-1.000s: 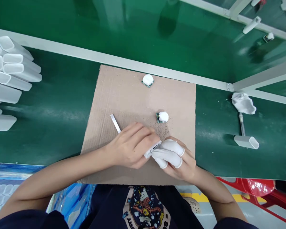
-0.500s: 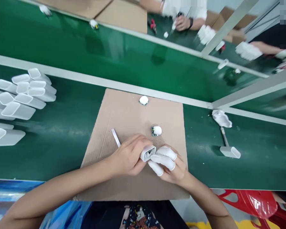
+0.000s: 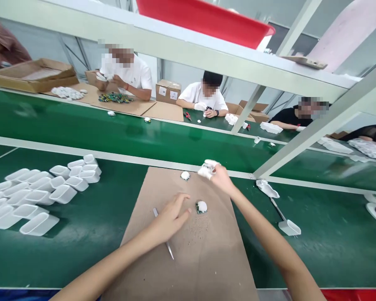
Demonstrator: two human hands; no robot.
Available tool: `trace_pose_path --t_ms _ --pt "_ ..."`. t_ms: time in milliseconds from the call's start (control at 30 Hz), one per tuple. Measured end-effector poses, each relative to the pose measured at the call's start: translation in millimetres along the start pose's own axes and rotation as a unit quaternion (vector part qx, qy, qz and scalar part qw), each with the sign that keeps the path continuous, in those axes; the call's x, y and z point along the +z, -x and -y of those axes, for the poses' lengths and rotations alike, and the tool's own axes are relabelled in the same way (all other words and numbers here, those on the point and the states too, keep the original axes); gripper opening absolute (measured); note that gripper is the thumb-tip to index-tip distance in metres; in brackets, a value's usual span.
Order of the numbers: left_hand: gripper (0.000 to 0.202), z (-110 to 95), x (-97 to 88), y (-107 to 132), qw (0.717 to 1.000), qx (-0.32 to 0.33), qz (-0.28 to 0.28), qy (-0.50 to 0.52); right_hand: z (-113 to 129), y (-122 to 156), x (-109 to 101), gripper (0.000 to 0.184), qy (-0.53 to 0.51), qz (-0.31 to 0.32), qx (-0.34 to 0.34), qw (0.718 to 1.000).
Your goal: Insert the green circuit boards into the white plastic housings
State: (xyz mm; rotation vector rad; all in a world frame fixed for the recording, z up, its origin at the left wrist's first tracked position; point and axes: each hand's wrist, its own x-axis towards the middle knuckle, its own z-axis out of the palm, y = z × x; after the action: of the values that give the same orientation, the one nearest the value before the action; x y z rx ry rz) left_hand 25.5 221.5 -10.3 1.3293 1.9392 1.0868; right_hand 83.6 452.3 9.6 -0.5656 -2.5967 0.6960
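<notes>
My left hand is open and empty over the cardboard sheet, its fingers loosely spread. Under it lies a pair of metal tweezers, partly hidden by the hand. At the sheet's far edge my right hand, with white finger cots, is closed around a white plastic housing; blur and the white cots hide where one ends and the other begins. A small green circuit board with a white dome sits just right of my left hand. Another white-domed board lies near the far edge.
Many white open-ended housings stand at the left. Right of the sheet are a white housing, a metal tool and crumpled white material. A green conveyor belt runs beyond a metal rail; co-workers sit across it.
My left hand has let go of the white housing and opened. My right hand has moved away toward the belt with it. The head view has tilted up, showing the co-workers.
</notes>
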Motion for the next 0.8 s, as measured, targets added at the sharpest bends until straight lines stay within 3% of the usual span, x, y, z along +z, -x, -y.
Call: trace_pose_path --t_ms 133,233,300,367,433,533,600,633,800 --pt "0.018 -37.1 -14.6 32.8 0.976 0.147 0.058 -0.15 -19.9 -64.2 -4.1 0.031 0.091 0.009 0.099 0.991" --pt "0.023 -27.0 -33.9 68.7 0.961 0.17 0.001 -0.218 -28.3 -77.9 2.3 0.031 0.144 0.025 0.144 0.979" --pt "0.027 3.4 -57.8 97.0 0.963 0.11 -0.091 -0.23 -30.6 -77.0 8.3 0.033 0.17 0.03 0.152 0.973" --pt "0.025 43.0 -88.6 129.2 0.942 -0.013 -0.236 -0.238 -29.1 -72.2 15.0 0.039 0.182 0.041 0.126 0.974" --pt "0.034 80.0 -119.1 161.9 0.893 -0.139 -0.361 -0.23 -22.9 -64.7 22.8 0.045 0.171 0.087 0.062 0.979" --pt "0.048 118.3 -148.3 197.3 0.825 -0.272 -0.453 -0.202 -5.4 -51.9 36.4 0.046 0.134 0.208 -0.053 0.967" --pt "0.057 134.1 -152.4 205.7 0.793 -0.303 -0.49 -0.196 8.7 -45.8 44.6 0.043 0.121 0.276 -0.104 0.948" --pt "0.059 140.3 -150.8 205.5 0.791 -0.306 -0.495 -0.191 15.3 -44.2 47.5 0.041 0.122 0.297 -0.12 0.939" --pt "0.055 157.4 -134.2 184.6 0.826 -0.27 -0.47 -0.156 35.8 -42.2 42.7 0.038 0.179 0.307 -0.126 0.926"
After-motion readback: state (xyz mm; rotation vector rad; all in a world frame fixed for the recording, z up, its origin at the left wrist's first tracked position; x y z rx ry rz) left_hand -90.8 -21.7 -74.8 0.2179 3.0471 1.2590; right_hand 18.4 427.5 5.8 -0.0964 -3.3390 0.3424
